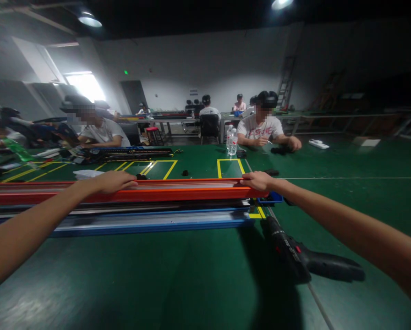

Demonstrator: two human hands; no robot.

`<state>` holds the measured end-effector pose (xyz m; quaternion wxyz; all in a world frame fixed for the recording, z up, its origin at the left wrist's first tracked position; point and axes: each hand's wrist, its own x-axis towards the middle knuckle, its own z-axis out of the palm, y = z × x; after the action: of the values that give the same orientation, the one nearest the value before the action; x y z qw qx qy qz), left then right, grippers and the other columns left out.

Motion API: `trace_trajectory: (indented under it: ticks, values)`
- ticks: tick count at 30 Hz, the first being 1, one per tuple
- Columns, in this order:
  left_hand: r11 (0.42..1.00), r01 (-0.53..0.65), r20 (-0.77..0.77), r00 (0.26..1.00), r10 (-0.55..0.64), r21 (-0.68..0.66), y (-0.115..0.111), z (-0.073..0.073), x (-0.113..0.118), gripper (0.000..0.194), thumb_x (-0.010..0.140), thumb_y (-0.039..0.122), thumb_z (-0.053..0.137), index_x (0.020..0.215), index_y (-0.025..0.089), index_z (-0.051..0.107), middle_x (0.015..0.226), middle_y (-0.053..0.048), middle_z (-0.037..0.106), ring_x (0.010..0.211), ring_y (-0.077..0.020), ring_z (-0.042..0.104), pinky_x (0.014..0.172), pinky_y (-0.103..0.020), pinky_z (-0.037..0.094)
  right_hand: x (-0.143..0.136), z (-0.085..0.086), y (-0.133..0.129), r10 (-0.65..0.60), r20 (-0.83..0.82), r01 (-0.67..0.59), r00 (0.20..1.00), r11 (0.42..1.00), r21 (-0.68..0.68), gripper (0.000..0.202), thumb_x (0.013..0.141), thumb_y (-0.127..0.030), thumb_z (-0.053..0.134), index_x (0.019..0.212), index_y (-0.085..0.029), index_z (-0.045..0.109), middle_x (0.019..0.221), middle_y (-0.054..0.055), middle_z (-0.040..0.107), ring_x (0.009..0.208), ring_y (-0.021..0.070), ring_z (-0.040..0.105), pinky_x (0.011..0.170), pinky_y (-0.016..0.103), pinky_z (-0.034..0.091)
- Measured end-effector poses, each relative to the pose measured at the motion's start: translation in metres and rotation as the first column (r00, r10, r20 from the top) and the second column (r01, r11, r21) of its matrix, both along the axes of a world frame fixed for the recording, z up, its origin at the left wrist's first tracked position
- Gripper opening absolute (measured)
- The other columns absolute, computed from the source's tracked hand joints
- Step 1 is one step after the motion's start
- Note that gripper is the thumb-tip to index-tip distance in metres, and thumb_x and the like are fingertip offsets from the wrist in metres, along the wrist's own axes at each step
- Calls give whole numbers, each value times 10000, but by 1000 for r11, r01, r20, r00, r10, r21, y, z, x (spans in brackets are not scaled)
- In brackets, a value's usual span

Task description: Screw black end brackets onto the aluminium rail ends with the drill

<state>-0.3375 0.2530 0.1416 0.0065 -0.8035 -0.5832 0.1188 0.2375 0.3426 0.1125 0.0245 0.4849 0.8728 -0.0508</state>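
A long orange metal channel (191,194) runs from the left edge of the view to just right of the middle. My left hand (117,182) is closed over its far edge, and my right hand (259,181) grips it near its right end. Just nearer to me lies a blue metal channel (191,221) on the green table, with a dark and silver strip (205,205) between the two. Where my fingertips wrap behind the orange channel, they are partly hidden. A black cordless drill (291,252) lies on its side below my right forearm.
A small blue tray (276,198) sits by the channel's right end. Water bottles (232,141) stand across the green table (139,279), near a seated person (260,126). Another person (104,130) sits at far left behind dark rails (133,154). Yellow tape (171,169) marks the tabletop.
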Motion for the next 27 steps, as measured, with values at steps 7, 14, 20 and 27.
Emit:
trace_trajectory:
  ticks: [7,14,20,27]
  values:
    - [999,-43,-9,999,43,-16,-24,-10,-5,550,1012,570,314,997,178,700,1011,-127,756,887,-269,684,760,-329,467,-2,-4,-27,36,-1,-36,999,999,-26,426,1040,-500,420,1198,-270,742,1181,88,770,1029,290,722,809,320,491]
    - [998,-48,-8,999,48,-49,-41,-13,-9,548,1018,543,295,990,169,695,998,-129,758,899,-260,686,808,-337,468,-6,-5,-47,47,-17,-48,999,998,-43,441,1051,-505,393,1167,-246,730,1166,127,764,1015,304,715,762,322,472]
    - [996,-64,1,998,64,-63,-61,-15,-9,548,1016,560,309,1046,185,707,1071,-120,766,953,-267,701,858,-348,497,-7,-10,-67,24,-15,-25,1000,998,-64,450,1041,-531,397,1143,-248,731,1117,115,772,967,306,725,741,336,480]
    - [996,-81,36,996,83,-37,-83,-34,-15,556,1002,577,334,1108,210,738,1155,-116,764,1056,-281,704,955,-369,495,-4,-23,-89,8,17,-6,1000,994,-114,483,1041,-570,354,1162,-268,710,1110,115,775,982,331,738,750,369,507]
